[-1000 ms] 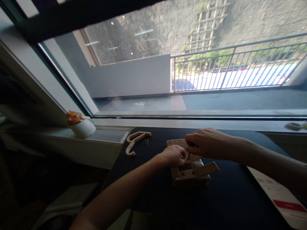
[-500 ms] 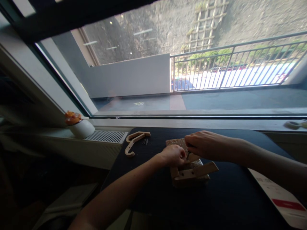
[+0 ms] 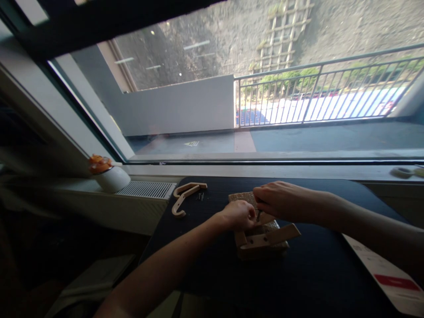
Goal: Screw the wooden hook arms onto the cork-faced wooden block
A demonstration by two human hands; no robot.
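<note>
My right hand (image 3: 274, 196) is closed in a fist around what looks like a screwdriver. Only its thin dark shaft (image 3: 259, 215) shows, pointing down, and the handle is hidden in my fingers. Just left of it, my left hand (image 3: 239, 214) has its fingers curled closed on a wooden piece (image 3: 265, 218) at the foot of the shaft; the fingertips hide the contact. Beneath both hands lies a block in bubble wrap (image 3: 241, 197). Across its near end rests an angled wooden hook (image 3: 261, 240) with dark holes, one arm sticking out to the right.
Two wooden hooks (image 3: 180, 204) lie at the dark table's (image 3: 308, 274) far left, beside several small screws (image 3: 201, 196). A printed sheet (image 3: 380, 269) is at the right. A white pot (image 3: 112, 179) with an orange top stands left, by the radiator (image 3: 149, 189). The window sill (image 3: 232, 171) borders the back.
Almost nothing differs. My right fist has shifted very slightly left, while my left hand, the block and the hooks keep their places.
</note>
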